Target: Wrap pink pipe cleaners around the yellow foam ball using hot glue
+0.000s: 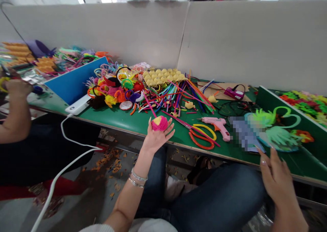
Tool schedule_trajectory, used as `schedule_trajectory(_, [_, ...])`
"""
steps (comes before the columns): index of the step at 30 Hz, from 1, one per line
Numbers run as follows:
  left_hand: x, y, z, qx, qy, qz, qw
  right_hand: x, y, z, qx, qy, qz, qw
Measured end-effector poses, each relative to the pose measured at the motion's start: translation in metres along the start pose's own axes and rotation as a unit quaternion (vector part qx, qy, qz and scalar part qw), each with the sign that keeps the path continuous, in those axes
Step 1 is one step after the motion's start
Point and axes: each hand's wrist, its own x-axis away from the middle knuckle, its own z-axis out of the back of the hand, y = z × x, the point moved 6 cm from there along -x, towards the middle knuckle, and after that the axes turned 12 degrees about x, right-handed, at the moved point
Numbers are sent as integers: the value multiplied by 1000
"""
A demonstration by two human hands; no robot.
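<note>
On the upturned palm of my left hand point(157, 140) rests a pink and yellow ball point(159, 123), which looks like pink pipe cleaner wound over a yellow egg-tray cup. A pink pipe cleaner point(150, 105) rises from it, between my thumb and fingers. My right hand point(277, 174) is open at the table's front edge, its fingers stretched out and nothing in it. Close to those fingertips lie a blurred-out flat item point(244, 133) and a pale green fuzzy swan-like figure point(281, 135). Scissors point(201, 136) with red and yellow handles lie between my hands.
A pink glue gun point(217, 124) lies right of the scissors. Behind are loose pipe cleaners point(176, 92), a yellow egg tray point(165, 76) and a colourful craft pile point(114, 85). A white power strip point(79, 104) trails its cable left. A co-worker's hand point(17, 87) is at far left.
</note>
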Motion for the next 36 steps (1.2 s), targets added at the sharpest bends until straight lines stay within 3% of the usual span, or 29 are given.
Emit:
schedule_trajectory(10, [-2,2,4,-18,12,-6,1000,1,3,-6,-27,-45,-6,999])
schedule_trajectory(28, [-5,1,4,4,12,11,1000,6,3,-9,-12,-49,13,999])
schedule_trajectory(36, [-7,1,7,2,5,14,1000,-11,0,-13,2,-79,15,997])
